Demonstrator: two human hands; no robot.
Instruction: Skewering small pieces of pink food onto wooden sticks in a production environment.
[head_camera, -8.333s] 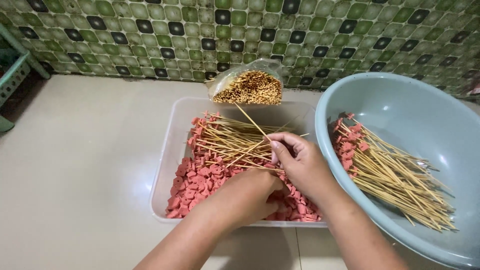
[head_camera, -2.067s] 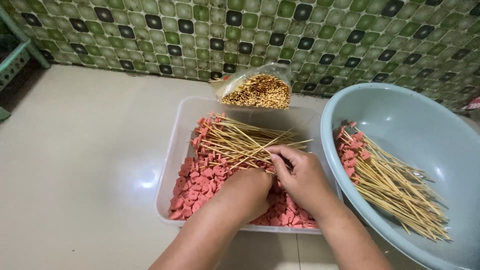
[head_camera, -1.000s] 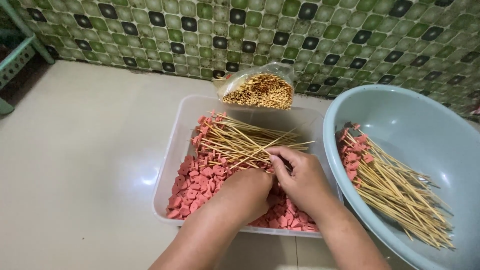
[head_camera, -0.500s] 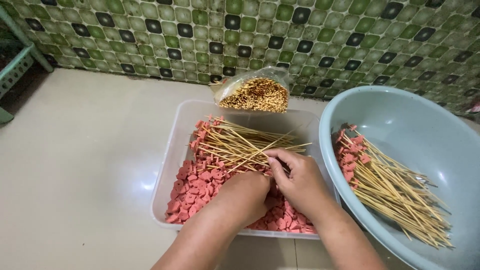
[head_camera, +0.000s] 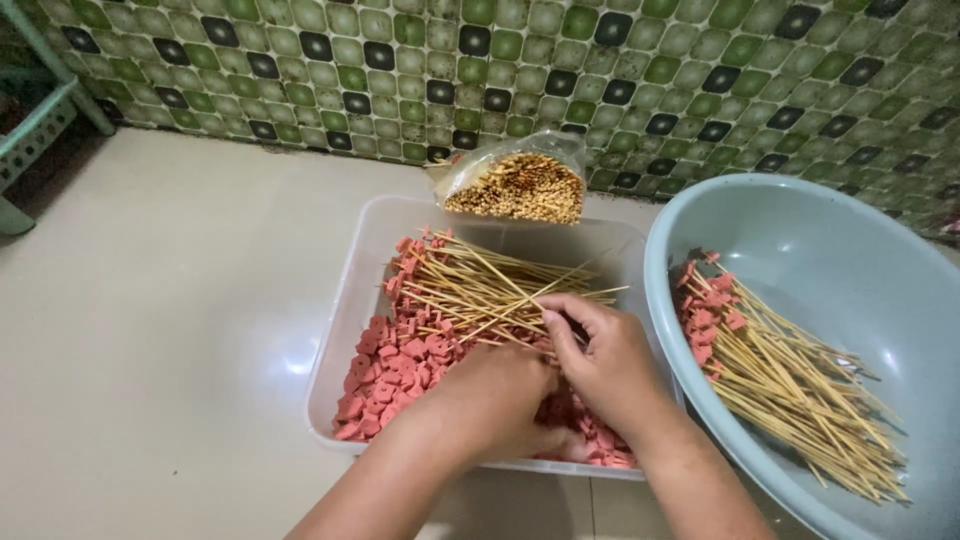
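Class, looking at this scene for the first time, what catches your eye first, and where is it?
Two hands, left hand and right hand, meet over a clear tray of pink sausage pieces and bamboo skewers. Right of it, a pale blue basin holds loaded skewers.
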